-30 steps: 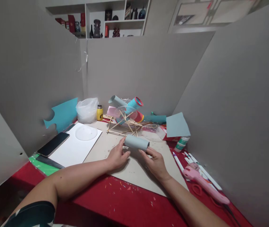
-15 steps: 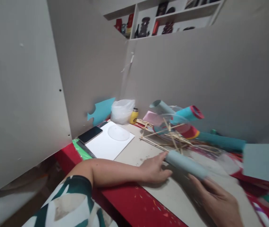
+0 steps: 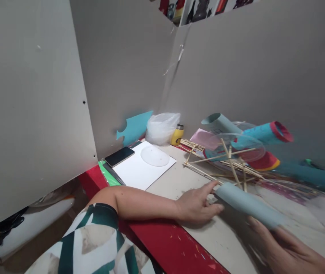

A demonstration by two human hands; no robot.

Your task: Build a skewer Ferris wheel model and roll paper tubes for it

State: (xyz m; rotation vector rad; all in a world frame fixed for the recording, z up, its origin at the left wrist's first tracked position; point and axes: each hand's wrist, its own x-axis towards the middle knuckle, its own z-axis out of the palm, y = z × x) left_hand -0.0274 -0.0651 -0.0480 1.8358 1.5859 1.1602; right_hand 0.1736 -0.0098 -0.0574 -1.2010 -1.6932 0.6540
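A pale blue-grey paper tube (image 3: 248, 204) slants over the board, its right end between the thumb and fingers of my right hand (image 3: 290, 245). My left hand (image 3: 199, 203) rests on the board at the tube's left end. Its index fingertip reaches that end, while the thumb is stretched out apart below. Just behind the tube stands a frame of thin wooden sticks (image 3: 231, 163), with a clear plastic disc (image 3: 238, 144) at its top.
Behind are a blue tube with a red rim (image 3: 265, 134), another grey tube (image 3: 222, 123), a yellow bottle (image 3: 177, 135) and a white plastic bag (image 3: 162, 128). Left lie a phone (image 3: 119, 156) and a white sheet (image 3: 139, 175) bearing a round disc (image 3: 155, 156). Walls close in the back and left.
The view has swung left and tilted down, so everything sits further right in the picture. Both hands stay at the two ends of the tube.
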